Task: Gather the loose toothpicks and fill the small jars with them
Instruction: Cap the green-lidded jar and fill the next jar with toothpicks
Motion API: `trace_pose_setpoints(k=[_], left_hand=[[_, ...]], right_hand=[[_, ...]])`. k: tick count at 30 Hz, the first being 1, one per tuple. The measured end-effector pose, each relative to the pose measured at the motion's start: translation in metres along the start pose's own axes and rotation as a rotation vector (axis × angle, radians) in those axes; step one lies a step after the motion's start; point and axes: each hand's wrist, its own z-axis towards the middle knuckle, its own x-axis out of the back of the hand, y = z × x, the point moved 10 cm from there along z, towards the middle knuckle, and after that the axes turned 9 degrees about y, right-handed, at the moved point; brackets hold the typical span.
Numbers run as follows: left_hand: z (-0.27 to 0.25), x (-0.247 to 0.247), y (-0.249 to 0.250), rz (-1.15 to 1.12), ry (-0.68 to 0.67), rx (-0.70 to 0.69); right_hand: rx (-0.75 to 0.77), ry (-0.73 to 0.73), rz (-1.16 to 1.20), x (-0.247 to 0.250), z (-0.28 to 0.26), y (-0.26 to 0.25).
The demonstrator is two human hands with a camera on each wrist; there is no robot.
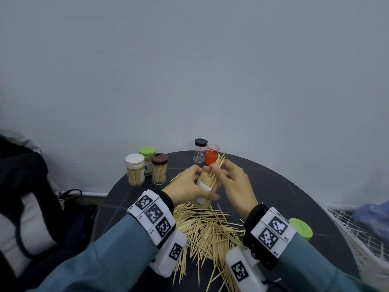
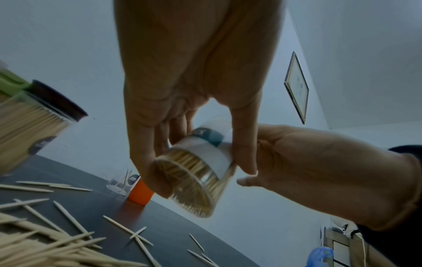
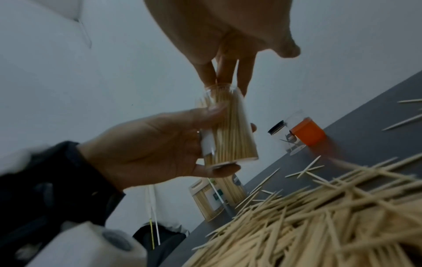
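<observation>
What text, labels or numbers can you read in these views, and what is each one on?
No text can be read in any view.
Held jar: white label with a dark panel, print blurred.
Capped jars: labels too small to read.
Black-lidded jar: dark round sticker, illegible.
Left wrist band and right wrist band: black-and-white square marker patterns; tiny characters beside them are too small.
Wall frame: contents too faint.

A loose toothpick heap point(image 1: 208, 230) covers the desk's point(image 1: 273, 186) near middle. Three filled jars point(image 1: 147, 168) block the far left edge; a black-lidded jar point(image 1: 200, 150) and orange jar point(image 1: 211, 155) the far edge. Bare desk lies right, beyond a green lid point(image 1: 301, 227).
</observation>
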Motion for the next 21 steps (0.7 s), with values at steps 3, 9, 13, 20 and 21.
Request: trace_pose_setpoints(k=[3, 9, 13, 20, 21], left_hand=[[-0.001, 0.001, 0.002, 0.015, -0.010, -0.021], [-0.004, -0.001, 0.004, 0.036, -0.039, -0.046], [-0.004, 0.000, 0.004, 0.036, -0.042, -0.035], [0.000, 0.012, -0.001, -0.007, 0.041, 0.016], [0.000, 0.011, -0.002, -0.005, 0.037, 0.022]], right_hand=[[-0.054, -0.061, 0.008, -0.010, -0.003, 0.006], [-0.103, -0.014, 0.211, -0.001, 0.009, -0.001], [0.005, -0.070, 0.125, -0.005, 0.010, -0.007], [0.046, -0.233, -0.013, -0.020, -0.001, 0.001], [0.026, -0.277, -0.047, -0.026, -0.003, 0.005]])
